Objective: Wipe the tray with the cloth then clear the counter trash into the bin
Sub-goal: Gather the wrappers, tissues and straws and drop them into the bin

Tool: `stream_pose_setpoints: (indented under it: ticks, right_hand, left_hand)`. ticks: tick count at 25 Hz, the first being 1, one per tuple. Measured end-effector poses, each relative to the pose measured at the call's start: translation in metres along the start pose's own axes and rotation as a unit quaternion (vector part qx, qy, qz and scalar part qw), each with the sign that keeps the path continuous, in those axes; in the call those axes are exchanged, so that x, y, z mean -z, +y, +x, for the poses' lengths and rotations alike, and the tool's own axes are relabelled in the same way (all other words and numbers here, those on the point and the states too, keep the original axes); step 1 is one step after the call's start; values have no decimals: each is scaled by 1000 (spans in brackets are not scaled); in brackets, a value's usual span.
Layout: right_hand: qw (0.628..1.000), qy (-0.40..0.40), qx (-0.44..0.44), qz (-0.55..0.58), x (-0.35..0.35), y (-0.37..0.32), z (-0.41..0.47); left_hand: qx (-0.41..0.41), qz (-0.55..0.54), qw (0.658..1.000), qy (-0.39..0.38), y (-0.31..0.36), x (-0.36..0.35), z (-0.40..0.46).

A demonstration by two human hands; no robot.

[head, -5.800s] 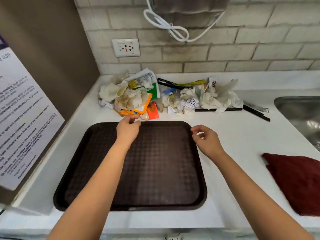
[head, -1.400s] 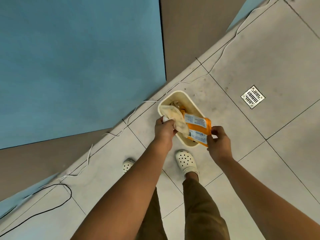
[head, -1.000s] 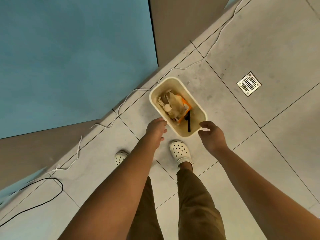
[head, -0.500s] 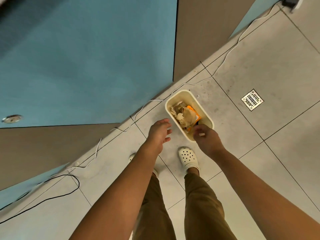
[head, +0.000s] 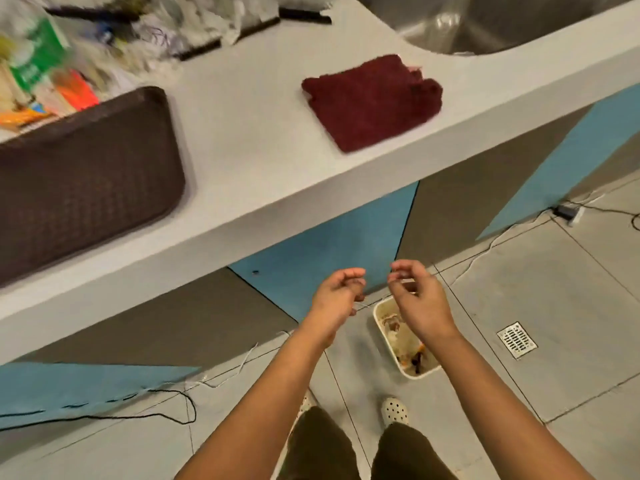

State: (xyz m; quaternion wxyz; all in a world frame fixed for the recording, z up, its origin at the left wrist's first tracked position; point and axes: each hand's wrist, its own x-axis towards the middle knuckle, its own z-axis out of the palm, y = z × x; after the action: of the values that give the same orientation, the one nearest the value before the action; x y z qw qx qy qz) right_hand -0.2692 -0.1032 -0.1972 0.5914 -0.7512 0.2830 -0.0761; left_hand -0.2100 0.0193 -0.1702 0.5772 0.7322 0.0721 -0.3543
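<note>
Hanging side by side below the counter (head: pixel 263 157) edge, the left hand (head: pixel 337 294) and right hand (head: pixel 417 301) hold nothing, their fingers loosely curled and relaxed. Under the right hand stands the bin (head: pixel 386 344) on the floor, a cream oblong tub whose long axis runs from near the cabinet toward the person's feet; crumpled paper and an orange scrap lie inside, partly hidden by the right wrist. A floor drain (head: pixel 516 340) sits to the right of the bin, well apart. Thin cables trail along the foot of the blue and grey cabinet fronts. Up on the counter the cloth (head: pixel 372 102), dark red and folded, lies near the front edge, between the tray (head: pixel 79 181) on the left and the sink (head: pixel 491 26) at the far right. The tray is dark brown, lying flat, and runs off the left edge of the view. Behind it the trash (head: pixel 114 46) is heaped by the far side: white crumpled paper, black sticks, an orange wrapper and a green packet whose print is too blurred to read.
</note>
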Motion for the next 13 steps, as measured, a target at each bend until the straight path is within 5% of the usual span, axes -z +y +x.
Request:
stream_pose_setpoints:
  ticks: [6, 13]
  right_hand:
    - [992, -32, 126, 3, -33, -136, 3]
    - [983, -85, 159, -15, -109, -229, 14]
  left_hand:
    - [-150, -16, 988, 39, 96, 93, -58]
    - [-195, -84, 969, 128, 134, 207, -86]
